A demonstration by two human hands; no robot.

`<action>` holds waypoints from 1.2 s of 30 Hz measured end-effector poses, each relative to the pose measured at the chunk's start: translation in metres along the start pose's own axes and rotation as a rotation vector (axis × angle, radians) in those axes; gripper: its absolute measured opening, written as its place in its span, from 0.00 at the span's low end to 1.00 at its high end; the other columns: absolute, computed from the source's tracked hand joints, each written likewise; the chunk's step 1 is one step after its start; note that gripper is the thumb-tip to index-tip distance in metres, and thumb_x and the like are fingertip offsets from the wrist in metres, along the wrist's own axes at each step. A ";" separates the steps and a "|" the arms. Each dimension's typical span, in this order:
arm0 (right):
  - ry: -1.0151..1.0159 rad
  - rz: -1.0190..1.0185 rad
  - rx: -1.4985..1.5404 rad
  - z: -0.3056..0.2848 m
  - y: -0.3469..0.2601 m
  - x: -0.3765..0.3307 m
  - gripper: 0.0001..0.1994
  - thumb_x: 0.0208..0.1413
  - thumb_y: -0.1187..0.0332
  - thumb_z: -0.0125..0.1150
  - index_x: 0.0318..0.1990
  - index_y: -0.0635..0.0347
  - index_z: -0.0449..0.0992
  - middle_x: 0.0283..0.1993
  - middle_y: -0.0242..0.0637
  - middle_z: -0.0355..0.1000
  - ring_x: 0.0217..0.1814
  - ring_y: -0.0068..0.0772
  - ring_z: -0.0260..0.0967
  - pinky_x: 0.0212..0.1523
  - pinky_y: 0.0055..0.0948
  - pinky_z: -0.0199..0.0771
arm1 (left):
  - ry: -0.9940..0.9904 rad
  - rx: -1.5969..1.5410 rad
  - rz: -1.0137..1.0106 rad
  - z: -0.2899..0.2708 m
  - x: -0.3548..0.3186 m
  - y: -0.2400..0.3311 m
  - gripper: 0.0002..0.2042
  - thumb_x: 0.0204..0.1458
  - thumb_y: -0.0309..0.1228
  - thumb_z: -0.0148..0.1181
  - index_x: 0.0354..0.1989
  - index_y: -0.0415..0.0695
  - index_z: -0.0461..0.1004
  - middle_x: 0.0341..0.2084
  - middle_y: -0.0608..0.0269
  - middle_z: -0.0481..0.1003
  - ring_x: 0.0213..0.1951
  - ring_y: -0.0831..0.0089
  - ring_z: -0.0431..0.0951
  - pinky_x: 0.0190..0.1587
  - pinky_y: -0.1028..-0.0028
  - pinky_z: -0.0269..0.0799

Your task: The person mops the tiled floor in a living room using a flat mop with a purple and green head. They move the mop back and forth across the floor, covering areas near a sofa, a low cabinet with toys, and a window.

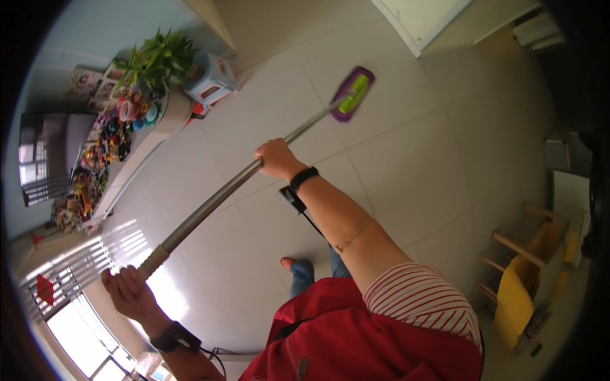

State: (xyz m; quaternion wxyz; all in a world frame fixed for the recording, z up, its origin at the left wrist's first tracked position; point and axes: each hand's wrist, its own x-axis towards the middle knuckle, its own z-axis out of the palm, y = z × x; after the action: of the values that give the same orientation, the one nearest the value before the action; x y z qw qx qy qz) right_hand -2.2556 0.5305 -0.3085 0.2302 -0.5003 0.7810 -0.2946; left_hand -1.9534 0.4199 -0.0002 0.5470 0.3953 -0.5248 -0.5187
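You've got both hands on the mop [213, 204], its pole running diag. from lower L to upper R across the view. Your L grip [130, 293] is curled round the pole's butt end, fingers wrapped over the tan sleeve [153, 261]. Your R grip [279, 159] is closed round the bare metal tube farther up, palm-side to the pole, a bit past halfway toward the head. So the pole passes thru both grips, and the mop head lies well beyond your R one, up & to the R, at the far end of the tube.

That head is a purple pad [343, 116] w/ a green plate [354, 94] on top; it's a bit blurred, but prob. flat on the tiled floor [267, 232]. Over to your L, a long curved surface [141, 145] carries a clutter of toys [95, 171] plus a leafy plant [159, 58], w/ a blue-&-white stool [213, 77] just beside its far end. To your R, near the view's edge, there's a yellow chair [513, 301].
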 end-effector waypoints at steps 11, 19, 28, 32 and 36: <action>-0.190 0.393 -0.201 -0.034 0.111 -0.258 0.09 0.37 0.64 0.63 0.20 0.59 0.73 0.24 0.46 0.70 0.32 0.52 0.69 0.34 0.45 0.67 | -0.670 -0.112 -0.614 0.045 -0.133 -0.079 0.10 0.58 0.26 0.42 0.40 0.35 0.70 0.13 0.68 0.61 0.20 0.74 0.64 0.41 0.65 0.70; -0.226 -0.043 -0.189 0.057 -0.016 -0.215 0.08 0.39 0.65 0.58 0.16 0.58 0.72 0.19 0.46 0.68 0.24 0.49 0.67 0.29 0.44 0.66 | -0.334 -0.299 -0.341 -0.170 -0.128 -0.024 0.12 0.57 0.25 0.41 0.49 0.40 0.65 0.13 0.72 0.53 0.21 0.75 0.60 0.43 0.62 0.69; -0.622 -0.307 -0.415 0.119 -0.092 -0.062 0.05 0.47 0.72 0.55 0.26 0.53 0.78 0.29 0.37 0.74 0.41 0.41 0.68 0.53 0.41 0.57 | 0.293 0.064 -0.324 -0.244 -0.200 -0.039 0.11 0.59 0.27 0.43 0.48 0.40 0.62 0.13 0.73 0.49 0.23 0.78 0.59 0.49 0.66 0.65; -0.698 -0.454 -0.558 0.126 -0.079 0.038 0.05 0.50 0.70 0.55 0.28 0.53 0.79 0.33 0.34 0.75 0.46 0.37 0.68 0.55 0.38 0.59 | 0.639 -0.214 -0.332 -0.163 -0.206 -0.067 0.13 0.60 0.31 0.42 0.51 0.40 0.60 0.15 0.72 0.56 0.29 0.75 0.65 0.55 0.63 0.62; -0.750 -0.507 -0.634 0.123 -0.048 0.139 0.05 0.50 0.71 0.56 0.31 0.51 0.79 0.34 0.32 0.76 0.45 0.35 0.70 0.53 0.35 0.63 | 0.657 -0.191 -0.348 -0.063 -0.180 -0.097 0.15 0.61 0.32 0.43 0.54 0.40 0.59 0.21 0.65 0.69 0.38 0.67 0.73 0.57 0.63 0.60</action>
State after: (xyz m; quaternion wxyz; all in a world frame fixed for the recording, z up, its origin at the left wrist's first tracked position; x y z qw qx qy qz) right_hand -2.1988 0.3593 -0.3730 0.2527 -0.7881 0.5510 0.1071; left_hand -1.8902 0.5748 -0.1334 0.6243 0.5709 -0.1958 -0.4960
